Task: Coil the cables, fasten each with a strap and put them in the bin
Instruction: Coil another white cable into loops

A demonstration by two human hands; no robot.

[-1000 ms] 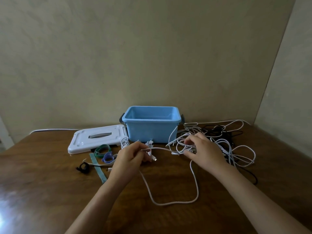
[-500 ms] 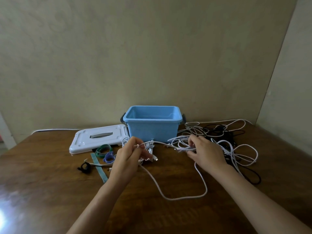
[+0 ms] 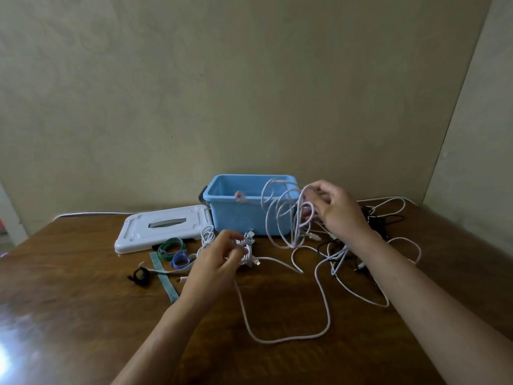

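Now the right hand (image 3: pixel 337 211) lifts white loops (image 3: pixel 286 218) while the left hand (image 3: pixel 219 262) pinches the cable end — the tangle (image 3: pixel 369 234) could snag and drag along.

Wooden table (image 3: pixel 83 315), beige wall (image 3: pixel 194 93)

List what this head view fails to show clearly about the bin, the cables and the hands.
- Blue bin: floor hidden by its front wall.
- White cable loops held up by the right hand: motion-blurred, count unclear.
- Left hand: fingertips blurred over the small cable bundle.
- Black cables: partly behind the right forearm.
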